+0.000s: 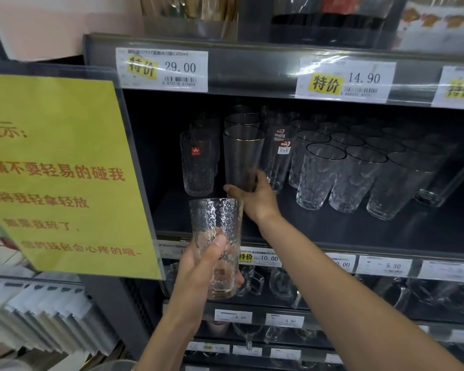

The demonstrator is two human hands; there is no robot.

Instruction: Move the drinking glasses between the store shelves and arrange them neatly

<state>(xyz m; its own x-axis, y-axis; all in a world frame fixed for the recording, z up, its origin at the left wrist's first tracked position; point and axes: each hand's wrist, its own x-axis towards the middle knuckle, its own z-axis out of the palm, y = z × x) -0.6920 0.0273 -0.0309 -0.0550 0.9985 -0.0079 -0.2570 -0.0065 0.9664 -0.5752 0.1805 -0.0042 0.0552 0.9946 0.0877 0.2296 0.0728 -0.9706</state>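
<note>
My left hand (201, 266) grips a clear hammered-texture glass (216, 226) upright in front of the shelf edge, thumb across its front. My right hand (252, 195) reaches into the dark middle shelf (319, 226) and grips the base of a tall smooth gold-rimmed glass (242, 153), the front one of a short row. To its left stands a textured glass with a red sticker (197, 167). To its right stand stickered plain glasses (279, 156) and several rows of dark-rimmed hammered glasses (319, 175).
A large yellow notice in a plastic holder (59, 172) juts out at the left, close to my left hand. Price tags (162, 69) line the shelf edges. Glass mugs (252, 281) fill the lower shelves. Packaged goods (338, 20) sit on the top shelf.
</note>
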